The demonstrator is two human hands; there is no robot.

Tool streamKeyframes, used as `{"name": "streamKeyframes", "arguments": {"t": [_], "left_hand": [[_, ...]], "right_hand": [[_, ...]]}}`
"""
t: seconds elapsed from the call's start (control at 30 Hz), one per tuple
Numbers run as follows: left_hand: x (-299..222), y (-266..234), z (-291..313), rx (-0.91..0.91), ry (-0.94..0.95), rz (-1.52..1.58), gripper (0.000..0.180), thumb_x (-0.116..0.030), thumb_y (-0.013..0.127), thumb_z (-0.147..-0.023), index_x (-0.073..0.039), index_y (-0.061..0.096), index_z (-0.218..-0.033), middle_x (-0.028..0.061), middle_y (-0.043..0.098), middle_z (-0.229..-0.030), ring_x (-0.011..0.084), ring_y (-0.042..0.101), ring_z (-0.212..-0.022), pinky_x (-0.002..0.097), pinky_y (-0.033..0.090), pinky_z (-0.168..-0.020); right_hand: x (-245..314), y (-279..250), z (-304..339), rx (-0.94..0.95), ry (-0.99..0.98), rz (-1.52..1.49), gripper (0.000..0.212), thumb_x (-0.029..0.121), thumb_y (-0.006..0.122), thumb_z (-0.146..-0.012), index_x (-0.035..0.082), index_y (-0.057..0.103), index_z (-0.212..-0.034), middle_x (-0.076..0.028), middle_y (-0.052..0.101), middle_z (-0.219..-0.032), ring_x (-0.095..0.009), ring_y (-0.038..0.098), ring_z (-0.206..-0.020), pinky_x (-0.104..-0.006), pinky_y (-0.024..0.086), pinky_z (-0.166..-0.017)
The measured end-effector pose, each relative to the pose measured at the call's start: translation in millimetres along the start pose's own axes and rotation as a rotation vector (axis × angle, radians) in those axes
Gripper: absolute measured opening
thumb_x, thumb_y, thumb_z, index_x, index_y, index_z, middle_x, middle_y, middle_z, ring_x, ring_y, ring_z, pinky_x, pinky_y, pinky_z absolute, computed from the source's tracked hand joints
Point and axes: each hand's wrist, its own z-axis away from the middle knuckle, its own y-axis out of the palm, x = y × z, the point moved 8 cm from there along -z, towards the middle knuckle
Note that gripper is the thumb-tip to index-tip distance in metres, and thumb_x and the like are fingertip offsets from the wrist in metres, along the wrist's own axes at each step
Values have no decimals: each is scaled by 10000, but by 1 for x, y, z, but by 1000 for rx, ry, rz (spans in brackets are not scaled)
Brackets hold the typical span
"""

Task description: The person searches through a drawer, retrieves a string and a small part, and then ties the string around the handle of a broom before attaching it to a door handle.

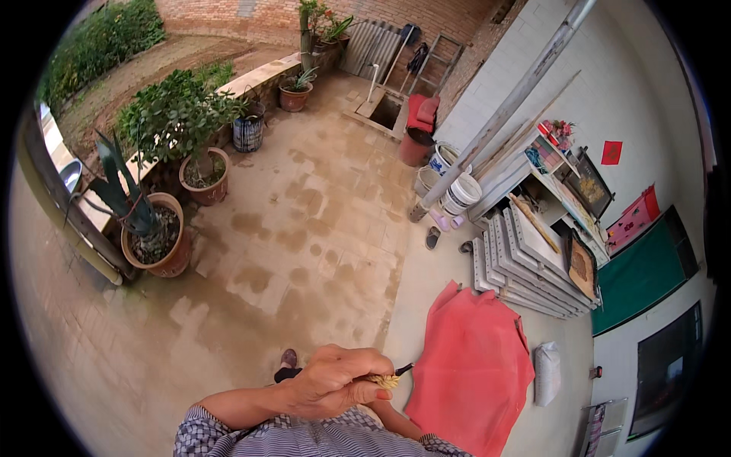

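Note:
Held up in front of my body, my left hand (331,383) is closed, with its thumb and index finger pinching a small bundle of straw-coloured strands (384,380). A thin black tip (404,369) sticks out beyond the bundle to the right; what it belongs to is hidden. My right forearm (397,420) comes up from the lower right toward the same spot. Its hand lies behind my left one, so its fingers do not show. Below and to the right, a large red sheet (472,358) is spread on the floor.
Potted plants (204,177) line the low wall at left. Stacked grey slabs (525,263), white buckets (461,193) and a slanting metal pole (506,107) stand at right. A white sack (547,373) lies beside the sheet. An open floor pit (386,112) is at the far end.

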Motion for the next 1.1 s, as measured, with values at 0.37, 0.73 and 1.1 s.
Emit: {"name": "streamKeyframes", "arguments": {"t": [0.37, 0.73, 1.1], "left_hand": [[113, -167, -131, -107, -192, 173, 217, -25, 674, -757, 18, 579, -947, 80, 621, -788, 107, 587, -666, 217, 440, -542], [191, -335, -279, 97, -115, 51, 157, -80, 708, -739, -19, 629, -861, 74, 613, -758, 139, 572, -645, 240, 429, -555], [282, -456, -384, 55, -52, 176, 155, -115, 660, -795, 18, 623, -867, 90, 612, -772, 143, 585, -672, 247, 452, -561]], "right_hand": [[43, -131, -208, -176, -152, -334, 349, 224, 686, -726, 104, 588, -1039, -75, 648, -904, -182, 614, -818, -307, 471, -726], [72, -254, -342, -484, -95, -768, 326, 126, 724, -674, 74, 627, -982, -36, 663, -860, -165, 627, -810, -291, 486, -729], [107, -350, -483, -441, -122, -351, 401, 84, 711, -670, 69, 580, -1049, -41, 630, -995, -174, 592, -948, -312, 466, -806]]}}
